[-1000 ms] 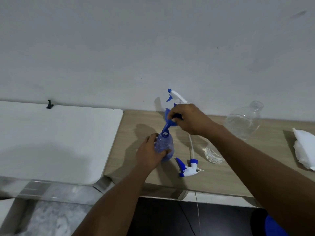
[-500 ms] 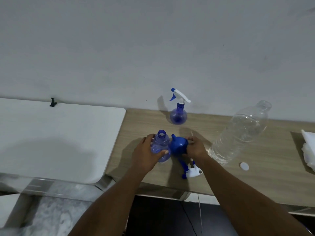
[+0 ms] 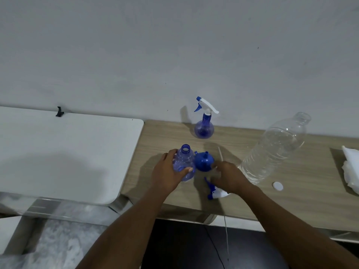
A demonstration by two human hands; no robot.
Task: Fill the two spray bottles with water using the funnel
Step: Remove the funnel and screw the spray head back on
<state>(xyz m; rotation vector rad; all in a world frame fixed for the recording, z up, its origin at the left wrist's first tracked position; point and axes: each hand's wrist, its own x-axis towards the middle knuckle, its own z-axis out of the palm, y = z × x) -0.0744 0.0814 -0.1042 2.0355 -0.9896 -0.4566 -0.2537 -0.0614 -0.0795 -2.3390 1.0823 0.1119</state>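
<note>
table [image 3: 291,200] | open spray bottle [image 3: 184,160]; capped spray bottle [image 3: 204,129]; funnel [image 3: 204,162]; water bottle [image 3: 275,150]; cap [image 3: 277,186]; cloth [image 3: 351,171]

Wooden table [image 3: 291,200]: left hand [image 3: 167,177] grips uncapped spray bottle [image 3: 184,162]; blue funnel [image 3: 204,162] upside down just beside it; right hand [image 3: 231,177] over detached sprayer head [image 3: 215,194], grip unclear; capped spray bottle [image 3: 204,129] by wall.

Held in the left hand [image 3: 167,175], the open spray bottle [image 3: 184,164] reads to me as glossy, translucent blue plastic; the funnel [image 3: 204,161] at the right hand [image 3: 231,176] is smooth, opaque blue plastic. Right of that hand I see a water bottle [image 3: 275,150] of clear ribbed plastic on a matt wood-grain table [image 3: 291,191].
</note>
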